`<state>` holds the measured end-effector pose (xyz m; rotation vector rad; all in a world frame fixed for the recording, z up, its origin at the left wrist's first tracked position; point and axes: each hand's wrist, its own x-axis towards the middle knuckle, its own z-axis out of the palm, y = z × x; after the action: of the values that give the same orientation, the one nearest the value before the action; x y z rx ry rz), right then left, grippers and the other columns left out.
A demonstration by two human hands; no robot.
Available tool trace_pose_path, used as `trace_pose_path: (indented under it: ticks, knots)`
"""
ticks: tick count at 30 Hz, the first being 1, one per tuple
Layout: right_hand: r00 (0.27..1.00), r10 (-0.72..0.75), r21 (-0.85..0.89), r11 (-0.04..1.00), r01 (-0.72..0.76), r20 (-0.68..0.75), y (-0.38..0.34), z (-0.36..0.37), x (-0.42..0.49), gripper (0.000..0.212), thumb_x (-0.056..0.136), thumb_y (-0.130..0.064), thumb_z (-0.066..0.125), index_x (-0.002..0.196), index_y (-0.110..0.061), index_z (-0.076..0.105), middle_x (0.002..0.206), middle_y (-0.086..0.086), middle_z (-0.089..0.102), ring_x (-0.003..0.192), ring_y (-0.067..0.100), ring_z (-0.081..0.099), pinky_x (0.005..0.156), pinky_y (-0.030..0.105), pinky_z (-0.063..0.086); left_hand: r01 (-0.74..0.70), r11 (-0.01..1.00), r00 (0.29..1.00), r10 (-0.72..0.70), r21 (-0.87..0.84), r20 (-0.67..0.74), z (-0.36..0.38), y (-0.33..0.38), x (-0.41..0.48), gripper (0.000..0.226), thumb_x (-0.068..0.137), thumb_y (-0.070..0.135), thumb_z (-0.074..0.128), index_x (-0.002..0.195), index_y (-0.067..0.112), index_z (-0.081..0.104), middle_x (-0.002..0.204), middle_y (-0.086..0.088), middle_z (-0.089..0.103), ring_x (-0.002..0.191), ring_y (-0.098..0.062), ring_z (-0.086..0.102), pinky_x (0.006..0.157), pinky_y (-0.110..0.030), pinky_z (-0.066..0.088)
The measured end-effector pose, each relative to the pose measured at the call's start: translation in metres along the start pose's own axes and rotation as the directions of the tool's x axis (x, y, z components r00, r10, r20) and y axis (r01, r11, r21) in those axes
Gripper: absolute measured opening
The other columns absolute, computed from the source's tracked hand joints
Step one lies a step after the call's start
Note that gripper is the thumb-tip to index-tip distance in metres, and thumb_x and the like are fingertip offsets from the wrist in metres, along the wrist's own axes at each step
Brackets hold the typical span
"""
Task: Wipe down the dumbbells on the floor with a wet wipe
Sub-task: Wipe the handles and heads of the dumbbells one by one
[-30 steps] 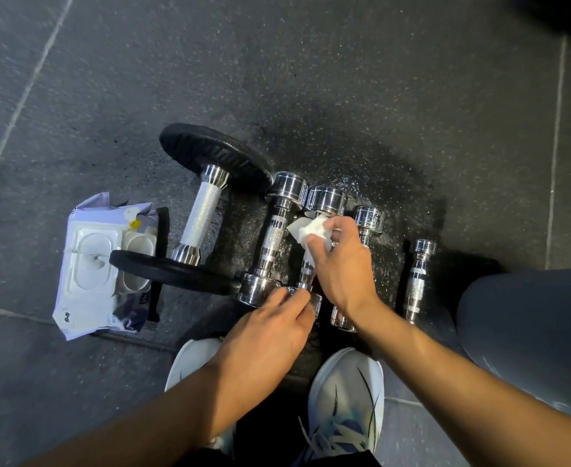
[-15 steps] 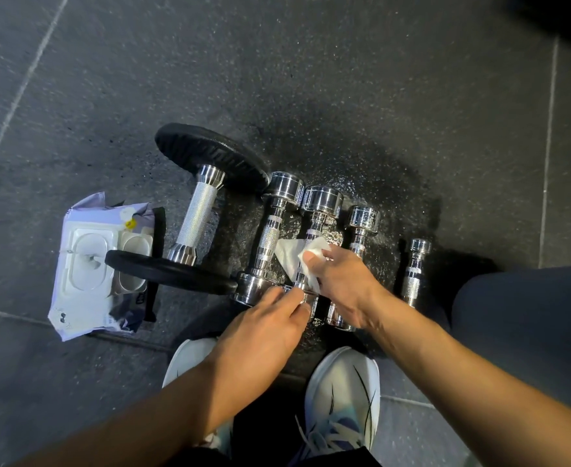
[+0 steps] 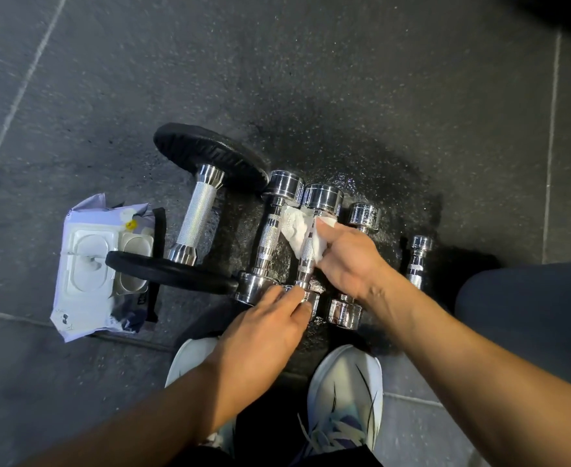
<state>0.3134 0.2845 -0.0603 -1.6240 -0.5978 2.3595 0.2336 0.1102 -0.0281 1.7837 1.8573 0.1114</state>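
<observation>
Higher up handle, wipe [image 3: 297, 230] (previously mid-shaft)

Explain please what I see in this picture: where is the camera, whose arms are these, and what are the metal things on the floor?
There is no machine here. The camera sits on a person's head and looks down, so the two bare arms and the shoes belong to that person. On the dark floor lie a big dumbbell with black plates and four chrome ones beside it. The right hand holds a white wet wipe pressed around the handle of the second chrome dumbbell. The left hand rests its fingers on that dumbbell's near end, apparently steadying it. At the left lies the pack of wipes; its lid looks open.
</observation>
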Motion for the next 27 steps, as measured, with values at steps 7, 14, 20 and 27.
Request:
trace_pose_path:
  ticks: [7, 14, 20, 27]
  knots:
    - [1.000, -0.021, -0.673, 0.740, 0.017, 0.001, 0.020, -0.004, -0.012, 0.036, 0.095, -0.025, 0.069, 0.127, -0.010, 0.060, 0.114, 0.008, 0.070, 0.097, 0.018, 0.067, 0.074, 0.029, 0.058, -0.001, 1.000, 1.000, 0.001, 0.015, -0.014, -0.002, 0.001, 0.000, 0.054, 0.058, 0.003, 0.082, 0.109, 0.015, 0.069, 0.111, 0.000, 0.057, 0.099, -0.021, 0.058, 0.061, -0.028, 0.057]
    - [0.972, -0.224, -0.956, 0.294, -0.008, -0.077, 0.030, 0.010, -0.023, 0.044, 0.094, -0.034, 0.072, 0.123, -0.008, 0.052, 0.112, 0.007, 0.069, 0.092, 0.023, 0.067, 0.066, 0.023, 0.056, -0.002, 1.000, 1.000, 0.002, -0.013, -0.021, 0.001, 0.001, 0.001, 0.052, 0.061, 0.005, 0.083, 0.110, 0.016, 0.069, 0.112, 0.000, 0.057, 0.099, -0.020, 0.057, 0.063, -0.028, 0.058]
    - [0.991, -0.061, -0.417, 0.909, 0.007, -0.117, 0.012, -0.001, -0.005, 0.053, 0.080, -0.014, 0.083, 0.128, -0.006, 0.062, 0.116, 0.012, 0.073, 0.102, 0.027, 0.073, 0.094, 0.047, 0.059, -0.003, 1.000, 1.000, 0.003, 0.010, -0.019, -0.001, 0.001, -0.001, 0.054, 0.059, 0.004, 0.083, 0.110, 0.016, 0.068, 0.111, 0.001, 0.055, 0.098, -0.020, 0.056, 0.057, -0.027, 0.055]
    - [0.994, 0.024, 0.015, 1.000, -0.023, -0.104, 0.007, -0.001, -0.001, 0.051, 0.091, -0.019, 0.066, 0.134, 0.006, 0.052, 0.137, 0.024, 0.062, 0.130, 0.036, 0.058, 0.114, 0.053, 0.043, 0.004, 1.000, 1.000, -0.004, 0.000, -0.021, -0.001, 0.001, -0.001, 0.053, 0.059, 0.005, 0.084, 0.108, 0.017, 0.066, 0.111, 0.002, 0.054, 0.098, -0.018, 0.055, 0.057, -0.026, 0.054]
